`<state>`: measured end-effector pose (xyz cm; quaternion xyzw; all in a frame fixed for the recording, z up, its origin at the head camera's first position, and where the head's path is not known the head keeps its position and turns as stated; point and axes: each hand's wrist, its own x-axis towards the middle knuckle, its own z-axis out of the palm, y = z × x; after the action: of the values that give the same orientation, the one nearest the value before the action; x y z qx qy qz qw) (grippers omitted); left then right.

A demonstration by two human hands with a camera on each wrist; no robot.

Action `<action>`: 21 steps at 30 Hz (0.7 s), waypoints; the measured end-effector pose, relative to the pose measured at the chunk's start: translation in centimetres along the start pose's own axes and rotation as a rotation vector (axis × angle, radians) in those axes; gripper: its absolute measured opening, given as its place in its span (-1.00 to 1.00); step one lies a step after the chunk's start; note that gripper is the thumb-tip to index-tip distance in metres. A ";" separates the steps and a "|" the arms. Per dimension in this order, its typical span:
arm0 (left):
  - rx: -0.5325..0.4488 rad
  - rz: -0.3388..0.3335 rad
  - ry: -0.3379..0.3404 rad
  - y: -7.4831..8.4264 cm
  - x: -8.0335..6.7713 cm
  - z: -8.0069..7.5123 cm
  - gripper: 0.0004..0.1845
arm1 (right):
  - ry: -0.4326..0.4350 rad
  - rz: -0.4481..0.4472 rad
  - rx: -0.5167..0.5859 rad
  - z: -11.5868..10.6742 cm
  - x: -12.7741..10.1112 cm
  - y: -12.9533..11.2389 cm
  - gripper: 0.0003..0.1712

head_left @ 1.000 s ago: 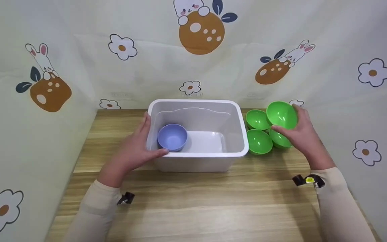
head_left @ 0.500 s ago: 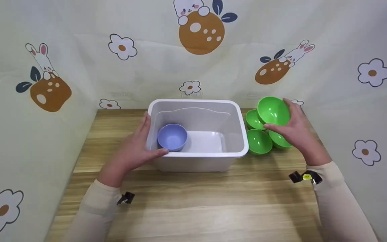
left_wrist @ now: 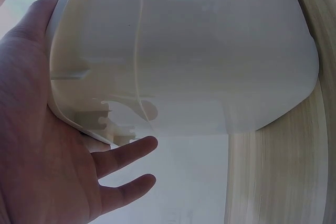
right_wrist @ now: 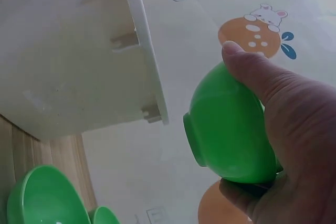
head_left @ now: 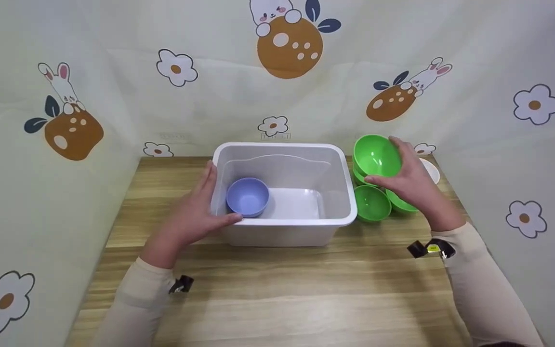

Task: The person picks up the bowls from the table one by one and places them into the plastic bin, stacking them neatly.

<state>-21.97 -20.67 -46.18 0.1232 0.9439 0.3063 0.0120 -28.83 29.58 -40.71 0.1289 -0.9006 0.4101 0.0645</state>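
A white plastic bin point(head_left: 282, 226) stands on the wooden table point(head_left: 277, 289) with a lilac bowl point(head_left: 247, 196) inside at its left end. My left hand point(head_left: 195, 212) lies flat against the bin's left wall point(left_wrist: 178, 56), fingers straight, thumb on the front rim. My right hand point(head_left: 410, 180) grips a green bowl point(head_left: 376, 155) in the air, just right of the bin's far right corner. In the right wrist view the green bowl point(right_wrist: 228, 135) sits between thumb and fingers, beside the bin's rim point(right_wrist: 144, 51). Three more green bowls point(head_left: 372, 202) lie on the table under that hand.
A white dish point(head_left: 430, 169) shows behind my right hand at the table's far right. Patterned cloth walls point(head_left: 277, 72) close in the back and both sides. The table's near half is bare wood.
My right hand has carried the green bowl up and leftward, from above the bowl cluster toward the bin's right edge. The white dish behind it is now uncovered. My left hand has not moved.
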 end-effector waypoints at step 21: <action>-0.033 0.015 0.020 0.0 0.1 0.2 0.51 | -0.145 -0.056 -0.061 1.4 1.6 -3.1 0.41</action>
<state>-22.04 -20.58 -46.34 0.1268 0.9378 0.3231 0.0025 -29.50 26.33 -39.05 0.1812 -0.9111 0.3699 0.0143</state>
